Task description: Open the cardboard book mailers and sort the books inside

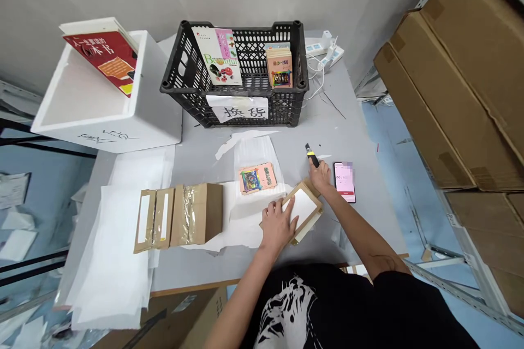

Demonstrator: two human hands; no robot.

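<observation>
My left hand (278, 224) lies with fingers spread on a small brown cardboard packet (319, 206) that has a white label (302, 204) on top. Under the packet's lower edge a pale, book-like edge shows. My right hand (320, 175) is wrapped round a yellow and black utility knife (311, 155), its tip pointing away from me, just above the packet's far corner. To the left, small pink booklets (257, 178) rest on white wrapping sheets (256, 150). A phone (344, 182) with a lit pink screen lies right of my right hand.
Taped brown cartons (189, 214) stand on the left beside stacked white foam sheets (118, 262). Behind are a black crate (245, 90) holding booklets and a white foam box (159, 92) with books. A power strip (333, 57) sits at the back right; large cardboard boxes (450, 92) rise beyond.
</observation>
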